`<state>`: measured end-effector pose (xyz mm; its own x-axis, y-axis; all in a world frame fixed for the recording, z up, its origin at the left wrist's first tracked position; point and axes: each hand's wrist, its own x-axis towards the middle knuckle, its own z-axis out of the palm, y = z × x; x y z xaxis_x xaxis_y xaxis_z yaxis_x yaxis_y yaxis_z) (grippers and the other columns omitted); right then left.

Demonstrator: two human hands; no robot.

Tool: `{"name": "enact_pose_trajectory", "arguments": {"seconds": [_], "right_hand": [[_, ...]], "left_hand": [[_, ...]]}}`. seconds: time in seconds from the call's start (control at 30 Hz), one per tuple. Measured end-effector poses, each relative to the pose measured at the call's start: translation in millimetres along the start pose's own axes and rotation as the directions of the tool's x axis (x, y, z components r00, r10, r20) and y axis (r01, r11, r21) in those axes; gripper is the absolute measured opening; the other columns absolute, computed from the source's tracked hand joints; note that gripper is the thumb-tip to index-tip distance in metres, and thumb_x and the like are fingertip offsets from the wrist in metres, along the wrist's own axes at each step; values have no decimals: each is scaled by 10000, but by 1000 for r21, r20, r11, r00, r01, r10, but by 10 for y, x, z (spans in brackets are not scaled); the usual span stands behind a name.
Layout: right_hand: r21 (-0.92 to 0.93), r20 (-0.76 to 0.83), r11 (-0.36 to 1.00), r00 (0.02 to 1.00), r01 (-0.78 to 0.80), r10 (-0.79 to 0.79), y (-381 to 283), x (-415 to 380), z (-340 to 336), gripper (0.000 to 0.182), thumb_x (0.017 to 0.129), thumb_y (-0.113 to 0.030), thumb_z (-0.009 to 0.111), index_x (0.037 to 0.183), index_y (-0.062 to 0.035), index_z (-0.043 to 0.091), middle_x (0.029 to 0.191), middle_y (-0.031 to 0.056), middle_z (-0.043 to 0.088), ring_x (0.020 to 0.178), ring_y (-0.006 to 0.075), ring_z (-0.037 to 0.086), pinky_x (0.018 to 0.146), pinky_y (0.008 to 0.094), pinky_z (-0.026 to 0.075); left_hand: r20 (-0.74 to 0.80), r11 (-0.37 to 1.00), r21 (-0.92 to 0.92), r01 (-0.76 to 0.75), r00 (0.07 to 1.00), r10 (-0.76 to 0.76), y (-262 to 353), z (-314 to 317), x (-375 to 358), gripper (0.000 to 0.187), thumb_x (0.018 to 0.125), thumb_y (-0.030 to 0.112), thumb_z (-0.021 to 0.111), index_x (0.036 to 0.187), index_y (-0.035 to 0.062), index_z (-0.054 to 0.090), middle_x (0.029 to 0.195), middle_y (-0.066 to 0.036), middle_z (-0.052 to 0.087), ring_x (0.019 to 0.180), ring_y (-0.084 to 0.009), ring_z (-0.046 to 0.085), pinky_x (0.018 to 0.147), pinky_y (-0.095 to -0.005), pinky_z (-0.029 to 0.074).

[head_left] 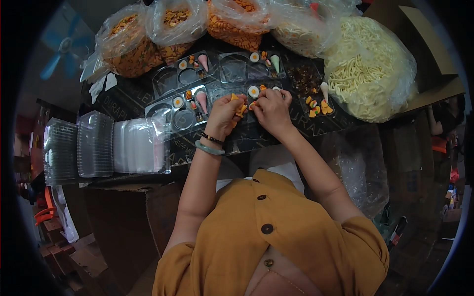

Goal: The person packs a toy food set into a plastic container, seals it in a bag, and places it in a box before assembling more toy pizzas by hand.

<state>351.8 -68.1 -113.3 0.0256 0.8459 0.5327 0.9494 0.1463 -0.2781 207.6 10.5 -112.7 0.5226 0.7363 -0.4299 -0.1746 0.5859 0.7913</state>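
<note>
My left hand (224, 116) is curled around several small orange-yellow pieces (240, 109), which show between the fingers. Close beside it, my right hand (273, 109) pinches what looks like a small orange piece (252, 105) at its fingertips. Both hands are over the front of a clear compartment tray (219, 92), largely covered by them, with a toy fried egg (253, 92) in it. Left of my hands lies another clear tray (159, 109), holding a small egg, mini food pieces and a pink cone-shaped piece (201, 100). Two similar filled trays (165, 79) (232, 64) lie behind.
Open plastic bags of small orange pieces (131, 56) and a bag of pale yellow strips (370, 69) line the back. Stacked clear trays (94, 143) stand at the left. Loose mini pieces (320, 107) lie at the right. A cardboard box (118, 222) is below the table edge.
</note>
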Motion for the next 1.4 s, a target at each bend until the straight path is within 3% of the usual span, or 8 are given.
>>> {"name": "enact_pose_trajectory", "arguments": {"seconds": [0.2, 0.27, 0.47, 0.6, 0.67, 0.87, 1.17, 1.4], "right_hand": [[232, -88, 970, 992, -70, 93, 30, 88, -34, 125, 767, -170, 680, 843, -72, 668, 885, 36, 583, 831, 192, 574, 880, 377, 323], [447, 67, 889, 995, -101, 79, -14, 155, -103, 162, 775, -188, 670, 894, -78, 667, 887, 48, 599, 831, 206, 588, 846, 385, 370], [640, 186, 726, 967, -252, 171, 106, 136, -74, 182, 787, -63, 649, 960, -19, 620, 843, 62, 602, 767, 183, 606, 653, 270, 475], [623, 283, 683, 924, -381, 256, 78, 48, -216, 166, 797, -55, 638, 952, -12, 597, 828, 80, 608, 766, 194, 610, 654, 275, 479], [465, 88, 877, 992, -120, 89, 56, 14, -204, 141, 778, -32, 638, 912, -31, 594, 845, 84, 621, 789, 214, 611, 708, 299, 481], [229, 38, 933, 955, 279, -295, 150, -56, -207, 168, 715, -27, 641, 867, -97, 627, 879, 46, 630, 883, 203, 594, 881, 380, 392], [35, 46, 999, 999, 21, -23, 85, -165, -292, 123, 719, -148, 701, 816, -109, 635, 814, -1, 601, 833, 182, 577, 873, 367, 330], [86, 86, 980, 979, 178, -185, 104, -172, -149, 86, 744, -140, 688, 811, -118, 639, 793, 9, 582, 798, 183, 577, 863, 379, 332]], "left_hand": [[57, 997, 70, -24, 998, 20, 3, -15, -48, 131, 842, 81, 587, 952, 12, 593, 761, -32, 602, 567, -65, 513, 437, -163, 346], [211, 985, 151, -86, 976, 53, 22, 1, -64, 140, 833, 91, 619, 939, 1, 605, 741, -25, 597, 579, -62, 522, 474, -166, 367], [168, 950, 294, -108, 984, 59, 41, 41, -99, 177, 817, 99, 652, 942, -24, 632, 745, -36, 621, 600, -72, 551, 520, -178, 411], [103, 954, 280, -111, 991, 85, 49, -16, -62, 210, 811, 101, 659, 974, -29, 631, 759, -49, 634, 615, -78, 566, 531, -182, 428], [65, 951, 284, -125, 992, 111, 15, -40, 3, 204, 803, 106, 671, 953, -28, 638, 749, -50, 638, 608, -80, 569, 524, -184, 433], [1, 890, 434, -139, 988, 154, 12, 35, 30, 187, 779, 123, 701, 902, -5, 642, 717, -23, 628, 589, -68, 555, 523, -179, 424], [0, 586, 759, -283, 901, 434, -172, 12, 224, 227, 630, 146, 775, 736, 1, 637, 680, -85, 639, 598, -163, 619, 565, -275, 495], [-4, 588, 767, -257, 915, 404, -158, 30, 223, 232, 614, 152, 766, 726, -2, 632, 683, -92, 644, 634, -177, 632, 594, -289, 499]]}}
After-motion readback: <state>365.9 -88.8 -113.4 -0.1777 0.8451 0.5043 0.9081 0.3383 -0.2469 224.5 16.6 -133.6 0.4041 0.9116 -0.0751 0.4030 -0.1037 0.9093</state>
